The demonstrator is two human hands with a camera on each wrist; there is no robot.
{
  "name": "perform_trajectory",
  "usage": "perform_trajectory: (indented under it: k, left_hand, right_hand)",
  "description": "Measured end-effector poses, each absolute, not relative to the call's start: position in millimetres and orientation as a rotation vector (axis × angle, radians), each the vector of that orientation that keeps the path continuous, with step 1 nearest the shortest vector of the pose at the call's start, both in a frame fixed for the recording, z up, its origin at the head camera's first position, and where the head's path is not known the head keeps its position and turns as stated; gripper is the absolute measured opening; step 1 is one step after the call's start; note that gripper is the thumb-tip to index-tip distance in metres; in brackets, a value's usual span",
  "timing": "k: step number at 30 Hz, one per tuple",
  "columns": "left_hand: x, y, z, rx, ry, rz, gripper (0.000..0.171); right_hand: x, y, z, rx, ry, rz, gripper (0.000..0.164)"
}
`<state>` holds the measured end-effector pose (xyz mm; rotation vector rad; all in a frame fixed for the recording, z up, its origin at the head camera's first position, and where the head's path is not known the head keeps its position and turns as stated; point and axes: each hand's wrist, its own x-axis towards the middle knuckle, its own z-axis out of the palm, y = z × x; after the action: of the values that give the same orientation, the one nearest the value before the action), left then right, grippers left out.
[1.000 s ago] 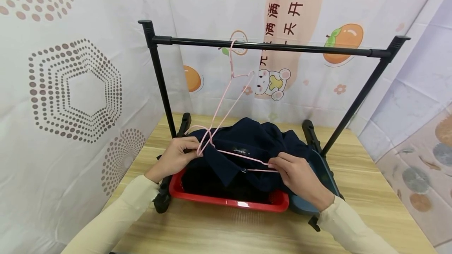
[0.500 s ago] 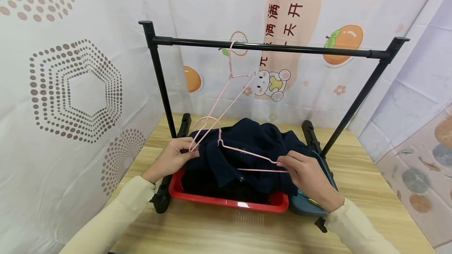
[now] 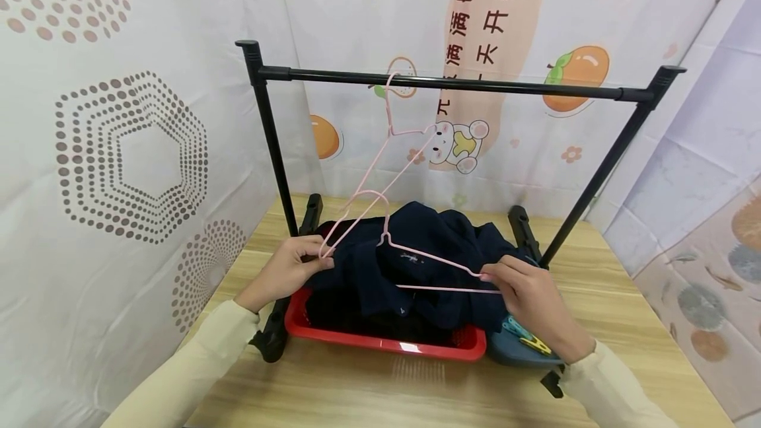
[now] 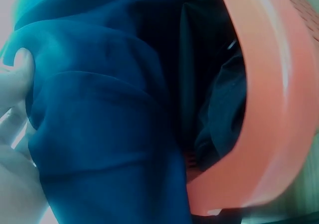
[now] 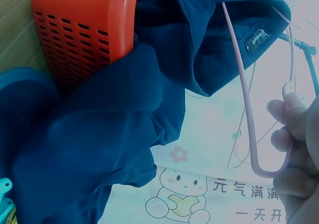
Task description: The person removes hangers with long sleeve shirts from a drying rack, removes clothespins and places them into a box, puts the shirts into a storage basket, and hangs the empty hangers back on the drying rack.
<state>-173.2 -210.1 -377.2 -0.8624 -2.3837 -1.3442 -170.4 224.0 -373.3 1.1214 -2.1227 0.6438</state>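
A navy collared shirt (image 3: 440,230) lies bunched over a red basket (image 3: 380,343). My left hand (image 3: 282,273) pinches the shirt at its left side; the left wrist view shows the thumb (image 4: 24,64) pressed on the cloth. My right hand (image 3: 532,299) grips the right end of a pink hanger (image 3: 431,257). This hanger's left part is hidden inside the shirt by the collar, and its hook stands up above the cloth. Another pink hanger (image 3: 376,160) hangs from the rail, its low end overlapping my left fingers in the head view; contact there I cannot tell.
A black clothes rack (image 3: 475,84) spans the wooden table (image 3: 333,388) above the basket. At right, a blue-grey container (image 3: 520,354) holds yellow and teal clothespins (image 3: 537,345), partly behind my right hand. Printed curtains (image 3: 255,117) hang behind and at the sides.
My right hand has moved right, carrying its hanger along. The hanger's hook has shifted right and tipped more upright. My left hand moved slightly left, keeping its hold.
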Motion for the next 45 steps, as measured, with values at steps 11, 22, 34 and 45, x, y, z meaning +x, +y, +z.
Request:
perform_trajectory:
  k: [11,22,34,45]
  left_hand:
    - [-172,-221,-382,-0.844,-2.365,-1.338,0.015]
    - [-172,-224,-388,-0.871,-2.358,-1.319,0.016]
    - [-174,-227,-387,-0.744,-2.393,-1.226,0.014]
    - [-174,-229,-390,-0.743,-2.370,-1.197,0.018]
  right_hand:
    - [-172,232,-373,1.094,-2.128,0.659,0.043]
    - [-172,237,-373,1.082,-2.111,0.659,0.042]
    - [-170,249,-373,1.025,-2.112,0.646,0.046]
    - [-171,259,-373,0.991,-2.110,0.624,0.047]
